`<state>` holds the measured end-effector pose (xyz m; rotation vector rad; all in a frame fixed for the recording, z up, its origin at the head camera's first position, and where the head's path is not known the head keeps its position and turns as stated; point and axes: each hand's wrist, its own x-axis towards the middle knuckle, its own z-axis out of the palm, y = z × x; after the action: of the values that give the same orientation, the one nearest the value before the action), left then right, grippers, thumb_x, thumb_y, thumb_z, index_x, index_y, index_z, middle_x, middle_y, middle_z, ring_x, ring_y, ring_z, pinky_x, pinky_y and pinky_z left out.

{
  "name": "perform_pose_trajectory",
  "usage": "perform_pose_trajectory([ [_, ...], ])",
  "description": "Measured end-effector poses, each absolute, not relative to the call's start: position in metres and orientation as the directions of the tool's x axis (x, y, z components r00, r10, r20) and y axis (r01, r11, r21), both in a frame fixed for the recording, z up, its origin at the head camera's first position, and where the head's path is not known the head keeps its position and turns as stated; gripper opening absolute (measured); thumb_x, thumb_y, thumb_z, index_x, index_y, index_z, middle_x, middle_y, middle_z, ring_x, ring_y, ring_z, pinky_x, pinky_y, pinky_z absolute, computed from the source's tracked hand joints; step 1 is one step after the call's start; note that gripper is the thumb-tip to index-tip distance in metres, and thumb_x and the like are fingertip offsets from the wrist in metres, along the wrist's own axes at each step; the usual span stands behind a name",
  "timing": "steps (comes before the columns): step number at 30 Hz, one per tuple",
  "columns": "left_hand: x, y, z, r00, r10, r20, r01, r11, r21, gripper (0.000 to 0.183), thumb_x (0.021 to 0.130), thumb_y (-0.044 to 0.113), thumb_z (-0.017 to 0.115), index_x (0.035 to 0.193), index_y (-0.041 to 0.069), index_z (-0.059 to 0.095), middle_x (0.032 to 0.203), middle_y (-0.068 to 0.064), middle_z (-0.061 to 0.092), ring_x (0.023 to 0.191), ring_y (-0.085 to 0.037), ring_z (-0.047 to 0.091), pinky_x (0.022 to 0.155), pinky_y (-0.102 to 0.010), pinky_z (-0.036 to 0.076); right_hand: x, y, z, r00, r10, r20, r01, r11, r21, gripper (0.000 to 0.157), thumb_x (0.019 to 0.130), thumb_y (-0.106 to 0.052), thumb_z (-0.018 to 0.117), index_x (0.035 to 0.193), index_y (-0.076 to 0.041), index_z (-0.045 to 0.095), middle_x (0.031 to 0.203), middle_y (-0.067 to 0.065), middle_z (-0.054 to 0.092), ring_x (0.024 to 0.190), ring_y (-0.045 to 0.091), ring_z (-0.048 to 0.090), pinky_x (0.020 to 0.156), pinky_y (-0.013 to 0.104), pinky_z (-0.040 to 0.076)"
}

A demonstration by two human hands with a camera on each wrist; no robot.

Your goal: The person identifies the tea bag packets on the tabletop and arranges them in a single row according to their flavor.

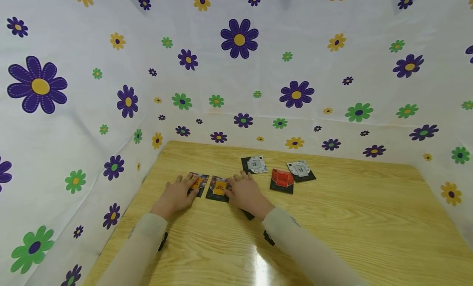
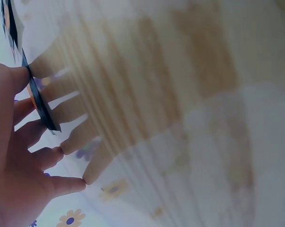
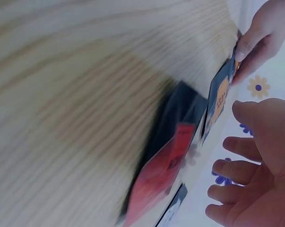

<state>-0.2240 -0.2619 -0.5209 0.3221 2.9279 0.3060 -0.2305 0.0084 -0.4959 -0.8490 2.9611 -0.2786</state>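
Note:
My left hand [image 1: 178, 197] rests on a flat square packet with an orange label [image 1: 201, 183], its fingers spread across it. In the left wrist view, the dark edge of that packet [image 2: 42, 106] crosses the fingers and thumb. Just to the right lies a second orange-labelled packet [image 1: 218, 189]. My right hand [image 1: 244, 192] is over its right side, fingers loosely extended. Beneath that palm, a dark packet corner [image 1: 247, 214] shows, the rest hidden. In the right wrist view, a red-and-black packet [image 3: 163, 163] lies on the wood near the right hand [image 3: 260, 165].
Another red-and-black packet [image 1: 282, 181] and two white-and-black packets, one left [image 1: 255, 164] and one right [image 1: 301, 170], lie farther back. Dark packets show partly beside the left sleeve [image 1: 162, 241] and right sleeve [image 1: 269, 237]. Flower-printed cloth [image 1: 221, 72] surrounds the wooden table [image 1: 351, 220].

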Motion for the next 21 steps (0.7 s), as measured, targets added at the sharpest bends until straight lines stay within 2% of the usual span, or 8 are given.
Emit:
perform_pose_trajectory([
  [11, -0.218, -0.261, -0.520, -0.957, 0.246, -0.155, 0.211, 0.954, 0.212, 0.061, 0.114, 0.037, 0.043, 0.167, 0.010, 0.031, 0.172, -0.022, 0.028, 0.155, -0.058, 0.024, 0.118, -0.081, 0.023, -0.205, 0.051, -0.497, -0.854, -0.519, 0.032, -0.510, 0.824, -0.247, 0.049, 0.107, -0.041, 0.062, 0.142, -0.007, 0.065, 0.147, 0.020, 0.062, 0.147, 0.051, 0.045, 0.122, 0.065, 0.035],
  [21, -0.219, -0.260, -0.527, -0.953, 0.247, -0.174, 0.216, 0.960, 0.179, 0.061, 0.115, 0.038, 0.037, 0.169, 0.012, 0.025, 0.174, -0.020, 0.023, 0.156, -0.058, 0.020, 0.118, -0.082, 0.021, -0.188, 0.068, -0.497, -0.874, -0.484, -0.041, -0.466, 0.860, -0.210, 0.060, 0.104, -0.053, 0.061, 0.146, -0.009, 0.063, 0.152, 0.018, 0.059, 0.152, 0.048, 0.041, 0.124, 0.063, 0.034],
])
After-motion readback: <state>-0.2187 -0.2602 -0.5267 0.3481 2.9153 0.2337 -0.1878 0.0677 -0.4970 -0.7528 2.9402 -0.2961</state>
